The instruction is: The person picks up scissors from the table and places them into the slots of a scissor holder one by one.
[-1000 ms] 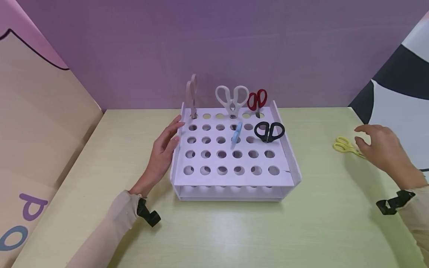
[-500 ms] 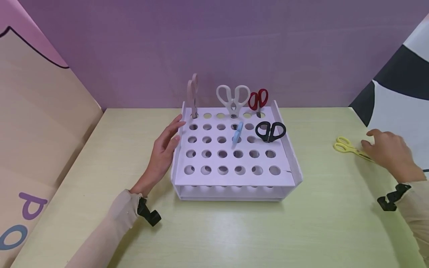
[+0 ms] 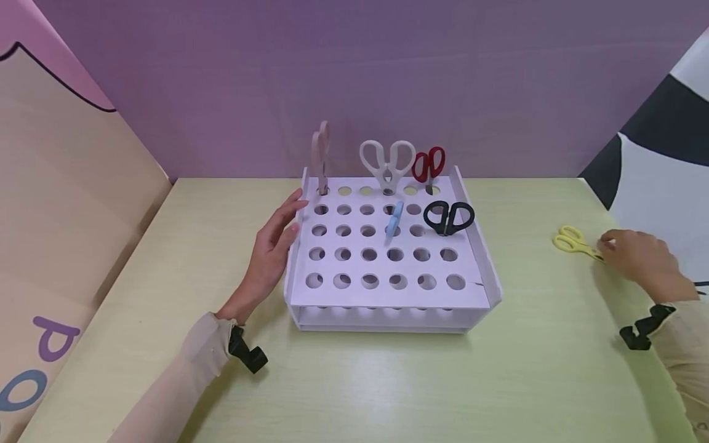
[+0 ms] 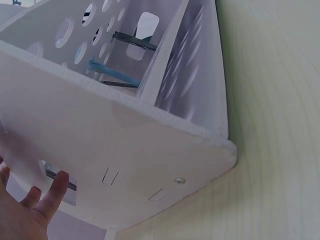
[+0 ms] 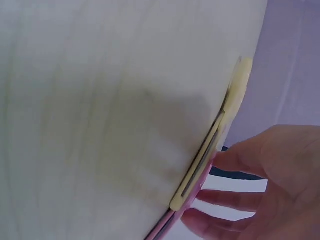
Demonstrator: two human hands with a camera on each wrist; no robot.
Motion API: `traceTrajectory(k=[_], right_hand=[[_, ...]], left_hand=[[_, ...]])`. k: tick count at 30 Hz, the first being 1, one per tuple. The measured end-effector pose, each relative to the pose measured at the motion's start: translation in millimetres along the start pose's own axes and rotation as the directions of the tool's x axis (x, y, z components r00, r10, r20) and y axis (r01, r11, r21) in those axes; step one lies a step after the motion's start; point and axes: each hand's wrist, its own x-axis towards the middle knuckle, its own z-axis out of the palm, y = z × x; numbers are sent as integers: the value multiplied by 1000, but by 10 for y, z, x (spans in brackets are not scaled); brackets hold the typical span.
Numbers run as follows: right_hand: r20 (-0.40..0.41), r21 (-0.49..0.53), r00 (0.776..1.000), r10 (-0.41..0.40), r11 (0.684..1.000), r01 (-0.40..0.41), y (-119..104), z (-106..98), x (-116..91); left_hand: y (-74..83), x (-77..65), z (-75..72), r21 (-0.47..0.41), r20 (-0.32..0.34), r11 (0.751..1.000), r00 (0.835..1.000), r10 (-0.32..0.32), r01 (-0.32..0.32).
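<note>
My left hand (image 3: 268,249) lies with extended fingers against the left side panel of a white rack (image 3: 382,294) drilled with rows of holes. Its fingers also show beside a cutout in the panel (image 4: 135,155) in the left wrist view. At the far right, my right hand (image 3: 639,258) is down at the table near yellow scissors (image 3: 572,241), covering their blade end in the head view. In the right wrist view a pink item (image 5: 204,175), perhaps another pair of scissors, lies just beyond the yellow scissors; my thumb and fingertips reach its edge, spread apart.
Upright in the rack stand pale pink scissors (image 3: 320,154), white scissors (image 3: 386,161), red scissors (image 3: 429,163), black scissors (image 3: 447,218) and a light blue-handled item (image 3: 394,221). A purple wall (image 3: 354,86) closes off the back of the pale table (image 3: 365,387).
My right hand has moved to the right past the yellow scissors' handles and dropped lower, its fingers drawing in. My left hand stays at the rack.
</note>
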Motion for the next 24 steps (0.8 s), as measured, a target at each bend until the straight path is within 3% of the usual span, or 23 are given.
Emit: traceTrajectory(k=[5,20,24], right_hand=[[-39,5,998,-45,999,45,21,7,-14],[-110,97,994,11,995,-1,65,25,-56],[-74,110,997,18,994,-10,55,11,-57]], left_hand=[[-6,-5,-1,-5,0,1000,1000,-6,6],[10,-9,1,1,-2,1000,1000,-12,12],[9,3,1,-1,1,1000,1000,-10,10]])
